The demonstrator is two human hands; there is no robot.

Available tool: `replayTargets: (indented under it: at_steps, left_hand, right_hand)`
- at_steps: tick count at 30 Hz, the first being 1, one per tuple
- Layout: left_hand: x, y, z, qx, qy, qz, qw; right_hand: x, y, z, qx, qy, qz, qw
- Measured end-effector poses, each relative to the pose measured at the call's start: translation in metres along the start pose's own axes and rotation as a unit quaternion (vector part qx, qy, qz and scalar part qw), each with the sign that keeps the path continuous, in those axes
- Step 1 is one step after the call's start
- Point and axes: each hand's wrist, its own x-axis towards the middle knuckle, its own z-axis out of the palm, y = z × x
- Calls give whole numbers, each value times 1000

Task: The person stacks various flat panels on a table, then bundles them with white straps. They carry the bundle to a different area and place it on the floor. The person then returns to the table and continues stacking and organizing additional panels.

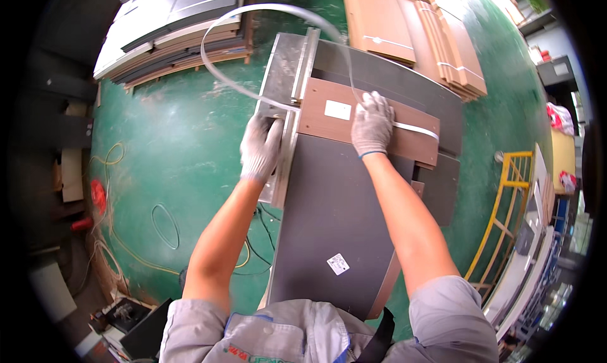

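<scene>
White, thin and glossy, the long plastic edge-banding strip (pixel 253 22) is looping up from my work into the upper middle of the frame and curving back down toward the upper left, while its free end is lying flat along the near edge of the brown wood-grain rectangular panel (pixel 329 113) at centre. I am pressing that strip down with my right hand (pixel 372 124), gloved in grey knit, fingers spread flat on top of it rather than curled around it, so the hand is open and bearing down. My left hand (pixel 260 147), also in a grey knit glove, is resting on the grey metal rail or fence (pixel 286 72) just left of the panel, fingers bent over its edge; I cannot tell whether it is truly gripping it.

I am judging the strip to be very light, springy and slick: it is holding a wide arc in the air on its own, so it is likely wanting to spring away wherever I am not pinning it. Taking it close to the panel edge, between thumb and fingertips, seems the surest hold. The brown panel is looking stiff and fairly heavy, lying on the dark grey board (pixel 329 217) that is serving as my surface, with a small white label (pixel 337 109) on it.

Stacks of panels (pixel 171 28) are lying on the green floor (pixel 177 148) at upper left.
</scene>
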Motion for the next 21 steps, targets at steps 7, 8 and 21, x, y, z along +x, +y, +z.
replayTargets:
  at_steps: [7,8,21]
  left_hand:
    - [-243,-60,-52,51,-63,-30,996]
    - [-274,-61,-61,25,-121,-103,987]
    - [-361,-91,-70,-114,-184,-310,926]
  right_hand:
    - [3,-11,-6,23,-4,-15,1000]
    - [3,-9,-6,23,-10,-19,1000]
    - [1,-14,-16,-3,-64,-7,998]
